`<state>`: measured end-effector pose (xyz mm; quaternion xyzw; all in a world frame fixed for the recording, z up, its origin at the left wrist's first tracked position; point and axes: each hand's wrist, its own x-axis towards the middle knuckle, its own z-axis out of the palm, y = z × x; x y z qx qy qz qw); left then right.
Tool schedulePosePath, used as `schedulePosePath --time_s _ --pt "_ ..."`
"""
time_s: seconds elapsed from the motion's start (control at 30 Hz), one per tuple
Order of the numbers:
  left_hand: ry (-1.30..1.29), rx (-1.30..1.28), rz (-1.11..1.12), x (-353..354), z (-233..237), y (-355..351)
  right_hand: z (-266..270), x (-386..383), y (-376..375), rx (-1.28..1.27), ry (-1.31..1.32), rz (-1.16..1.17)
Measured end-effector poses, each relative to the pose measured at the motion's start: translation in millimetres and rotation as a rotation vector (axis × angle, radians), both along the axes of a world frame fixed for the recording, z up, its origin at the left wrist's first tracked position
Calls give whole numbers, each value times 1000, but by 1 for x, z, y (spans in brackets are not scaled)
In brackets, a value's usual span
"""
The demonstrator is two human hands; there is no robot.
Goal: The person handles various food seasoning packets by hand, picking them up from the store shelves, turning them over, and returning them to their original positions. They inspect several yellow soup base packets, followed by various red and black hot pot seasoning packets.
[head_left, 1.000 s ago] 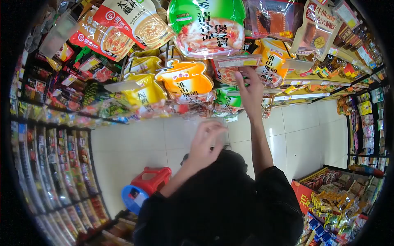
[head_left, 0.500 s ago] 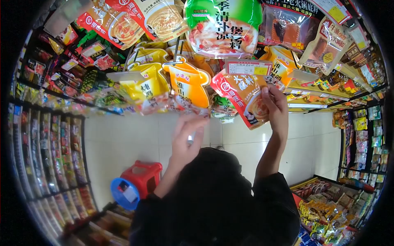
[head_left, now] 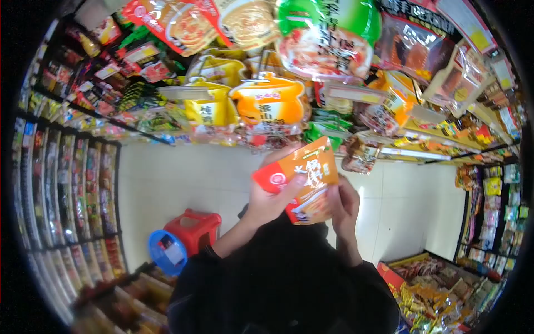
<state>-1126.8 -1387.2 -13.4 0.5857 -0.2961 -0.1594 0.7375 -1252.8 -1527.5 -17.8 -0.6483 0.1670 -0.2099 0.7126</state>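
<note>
Between my two hands is an orange and red hot pot seasoning packet [head_left: 312, 172], held in front of my chest and tilted. My left hand [head_left: 272, 201] grips its left side, the thumb lying across the front. On the lower right edge, my right hand [head_left: 346, 203] pinches the packet. Ahead of the hands hang an orange pot-shaped packet [head_left: 269, 106], a yellow packet [head_left: 207, 106] and a large green and white packet [head_left: 329, 42]. Some fingers are hidden behind the held packet.
A red stool [head_left: 196, 229] and a blue basket [head_left: 167, 253] stand on the floor to the left. Packed shelves [head_left: 67, 189] line the left side. At the lower right is a bin of packets [head_left: 445, 289]. A price tag holder [head_left: 356, 93] juts from the rack.
The packet has come away from the rack, down and toward my body. My left hand, empty before, now holds it too. The view has shifted slightly.
</note>
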Motion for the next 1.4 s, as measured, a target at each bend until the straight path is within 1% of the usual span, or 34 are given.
schedulePosePath --time_s 0.03,0.07,0.13,0.2,0.23,0.27,0.37,0.4,0.47,0.57,0.6,0.7,0.73,0.83,0.87,0.97,1.1,1.2,1.3,1.33,1.4 --pt "16 -39 85 6 3 9 3 3 6 -31 -73 89" --pt "55 -22 105 19 14 27 1 4 7 -127 -113 116" --pt "-1 -203 349 60 53 45 0 14 10 -58 -141 131" --pt "-111 -218 355 111 105 63 -8 18 7 -14 -115 132" --pt "-98 -221 342 133 121 73 -15 25 6 -96 -195 128" --pt "-70 -256 319 145 141 78 -20 28 5 -80 -187 116" --pt "-73 -296 281 193 165 93 -27 30 9 14 -146 122" --pt "-100 -304 278 204 169 94 -29 30 9 50 -129 129" --pt "-140 -299 295 230 169 96 -38 28 11 38 -94 139" --pt "-177 -392 226 249 174 89 -47 23 14 13 -46 126" --pt "-219 -383 237 252 175 87 -48 21 15 5 -33 117" --pt "-195 -444 324 261 176 77 -56 15 16 -5 -23 69" --pt "-184 -391 288 271 176 79 -58 13 14 -15 -20 49" --pt "-240 -428 245 260 181 69 -59 11 12 -19 -17 4" --pt "-196 -483 216 253 184 68 -58 10 11 -15 -15 -10" --pt "-233 -491 240 244 181 68 -60 8 9 -15 -5 -40" --pt "-209 -478 220 244 179 72 -58 9 8 -20 0 -36" --pt "-254 -554 164 235 181 69 -60 12 8 -14 1 -30" --pt "-260 -551 225 233 184 62 -63 12 5 -4 4 -24" --pt "-225 -515 189 240 179 64 -63 13 5 7 0 -21" --pt "-215 -486 204 239 179 62 -62 12 3 20 6 -19"
